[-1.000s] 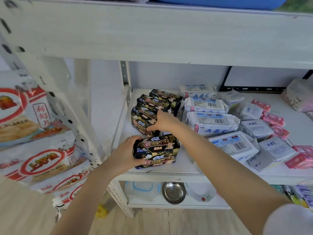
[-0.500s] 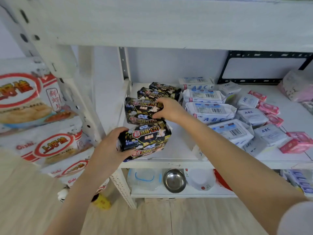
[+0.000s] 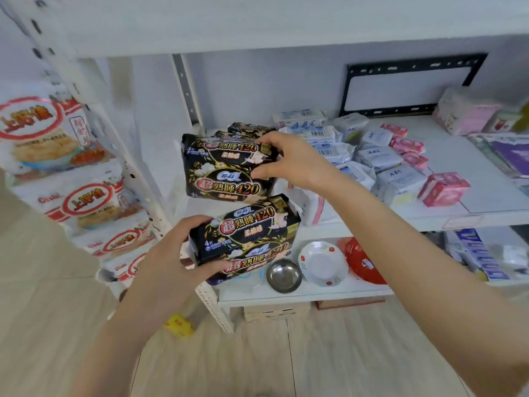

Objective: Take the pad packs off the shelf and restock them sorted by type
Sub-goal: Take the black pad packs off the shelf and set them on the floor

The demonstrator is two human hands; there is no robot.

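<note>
Black two-pack stack (image 3: 249, 239) gripped by left hand (image 3: 169, 256); second two-pack stack (image 3: 226, 167) gripped by right hand (image 3: 292, 161); two further packs (image 3: 252, 128) behind it.

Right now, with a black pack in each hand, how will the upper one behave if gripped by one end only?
Probably soft, not stiff: the upper black pack shows bulging, wrinkled film. Likely light for its size, since the right hand holds it by one end alone. Its plastic wrap looks smooth, so it may slip in a loose pinch.
</note>
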